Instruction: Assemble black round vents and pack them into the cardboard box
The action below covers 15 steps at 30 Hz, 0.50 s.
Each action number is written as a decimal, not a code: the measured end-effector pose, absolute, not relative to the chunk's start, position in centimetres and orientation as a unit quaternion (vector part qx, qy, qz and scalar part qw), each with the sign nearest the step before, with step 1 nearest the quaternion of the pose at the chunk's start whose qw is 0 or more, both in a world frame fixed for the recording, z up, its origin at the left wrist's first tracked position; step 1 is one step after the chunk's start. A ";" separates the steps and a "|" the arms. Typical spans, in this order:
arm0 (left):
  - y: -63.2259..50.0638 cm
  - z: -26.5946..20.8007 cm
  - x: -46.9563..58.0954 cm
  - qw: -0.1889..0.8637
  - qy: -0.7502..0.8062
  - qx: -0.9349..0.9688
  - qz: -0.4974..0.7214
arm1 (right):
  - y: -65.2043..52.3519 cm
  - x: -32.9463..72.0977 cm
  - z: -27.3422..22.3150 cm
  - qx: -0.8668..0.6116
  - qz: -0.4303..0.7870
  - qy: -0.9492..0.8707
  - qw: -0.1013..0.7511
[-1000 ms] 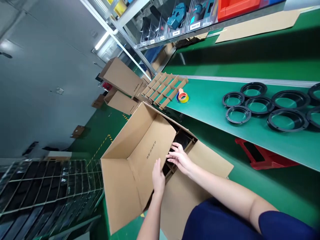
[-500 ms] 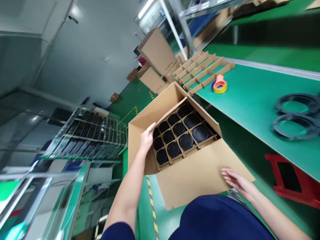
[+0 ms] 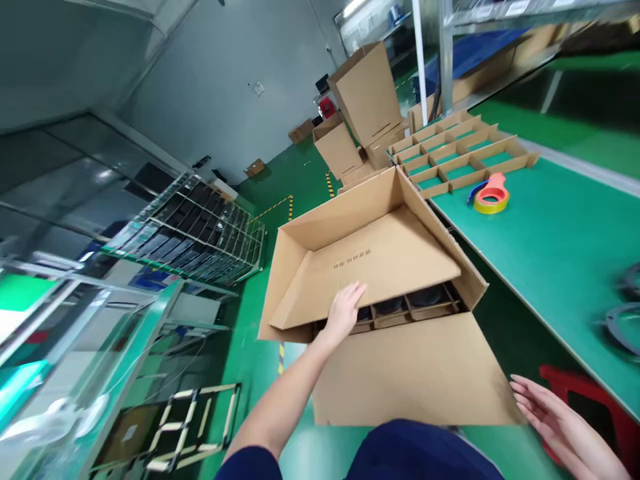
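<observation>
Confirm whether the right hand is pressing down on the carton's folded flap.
No, the right hand hangs open beside the near flap, while the left hand rests on the folded flap.

Counts are given relative to the large open brown corrugated cardboard carton (image 3: 380,267).

- Hands: two. One left hand (image 3: 345,310) rests on the carton's folded inner flap; one right hand (image 3: 555,417), fingers spread, lies near the carton's front right corner.
- Cardboard grid dividers (image 3: 463,150): one on the green bench beyond the carton.
- Tape rolls (image 3: 491,195): one stack right of the carton; the number in it cannot be told.
- Upright brown cartons (image 3: 365,90): two behind the carton.
</observation>
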<state>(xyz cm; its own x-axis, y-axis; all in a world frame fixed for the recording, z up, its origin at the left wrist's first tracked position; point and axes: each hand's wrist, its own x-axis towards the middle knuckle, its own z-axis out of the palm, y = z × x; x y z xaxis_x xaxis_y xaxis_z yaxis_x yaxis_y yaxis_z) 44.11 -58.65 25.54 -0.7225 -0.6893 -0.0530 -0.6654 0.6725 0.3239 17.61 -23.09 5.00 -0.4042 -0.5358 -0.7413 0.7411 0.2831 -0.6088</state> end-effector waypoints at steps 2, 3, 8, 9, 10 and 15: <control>-57.2 21.8 44.3 -0.003 -0.911 0.379 -0.164 | -23.8 16.0 5.6 0.088 -0.602 0.585 0.536; -56.8 20.0 44.3 -0.021 -0.909 0.382 -0.166 | -24.3 15.1 6.1 0.083 -0.605 0.587 0.531; -56.5 14.4 43.8 -0.075 -0.901 0.380 -0.196 | -29.1 10.4 11.2 0.036 -0.629 0.616 0.473; -56.4 14.1 43.8 -0.074 -0.900 0.378 -0.204 | -30.4 9.6 12.6 0.019 -0.633 0.621 0.461; -56.3 14.0 43.8 -0.070 -0.900 0.375 -0.211 | -31.8 8.9 14.0 -0.002 -0.635 0.627 0.451; -57.4 18.0 46.7 -0.007 -0.900 0.369 -0.232 | -38.5 5.4 19.3 -0.119 -0.610 0.694 0.363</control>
<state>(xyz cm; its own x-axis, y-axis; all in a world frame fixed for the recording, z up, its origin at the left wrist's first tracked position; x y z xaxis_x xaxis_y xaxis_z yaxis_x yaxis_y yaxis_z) 46.67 -57.40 18.03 -0.7279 -0.6608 -0.1833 -0.6669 0.6200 0.4133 5.43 -38.55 19.26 -0.7076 -0.6082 -0.3596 0.2776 0.2287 -0.9331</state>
